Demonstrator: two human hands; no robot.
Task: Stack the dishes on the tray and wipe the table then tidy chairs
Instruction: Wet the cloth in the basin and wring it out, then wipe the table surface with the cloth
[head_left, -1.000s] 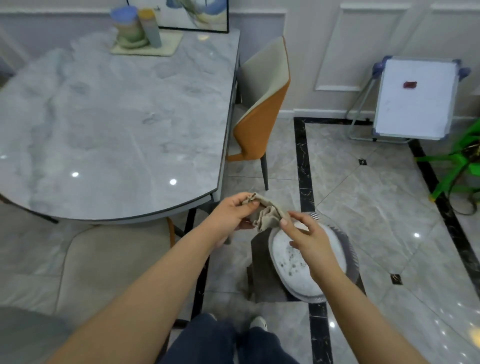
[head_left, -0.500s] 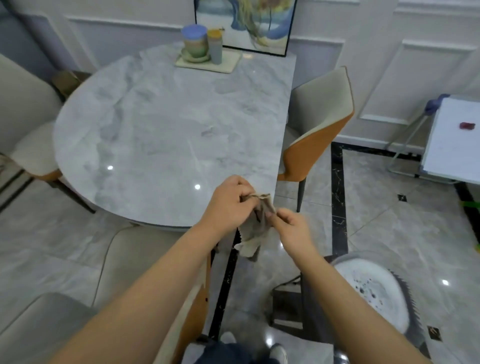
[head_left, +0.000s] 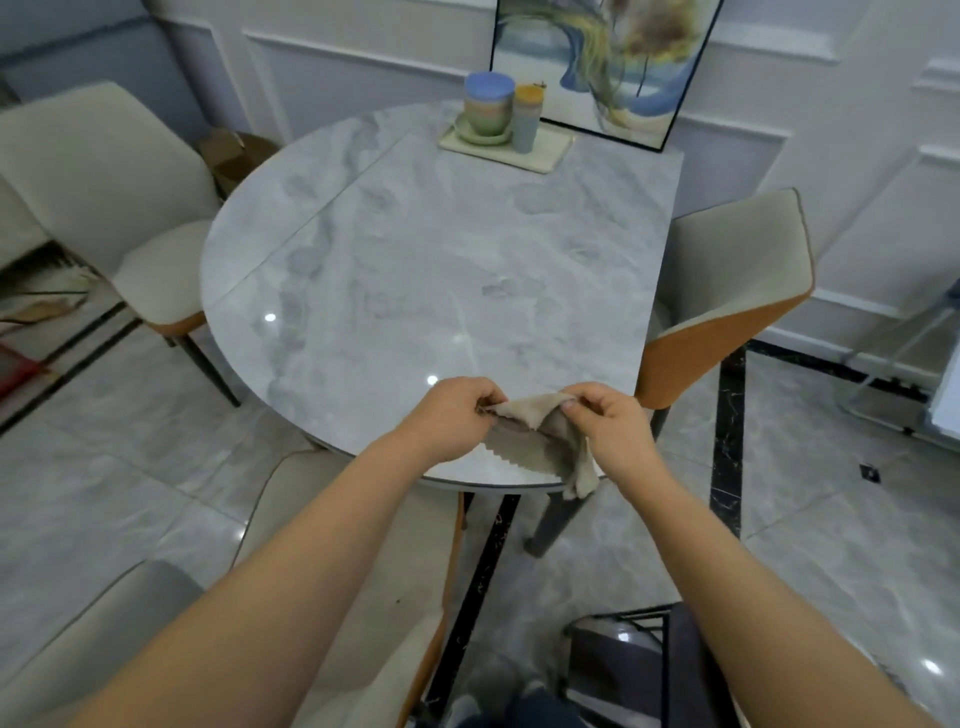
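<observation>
Cloth (head_left: 550, 436) hung over table (head_left: 415, 270) edge at 6 o'clock, pinched at its upper corners by left hand (head_left: 457, 415) and right hand (head_left: 608, 421). Judged light, limp, non-slip; best spread flat under a palm. Tray (head_left: 506, 145) at 12 o'clock held stacked cups (head_left: 501, 109).

No readable text, label, brand or number anywhere I look: none on the cloth (head_left: 545, 431) I'm holding, the table (head_left: 415, 270), the stacked cups (head_left: 491, 109) at the far end, or the framed picture (head_left: 602, 62).
</observation>
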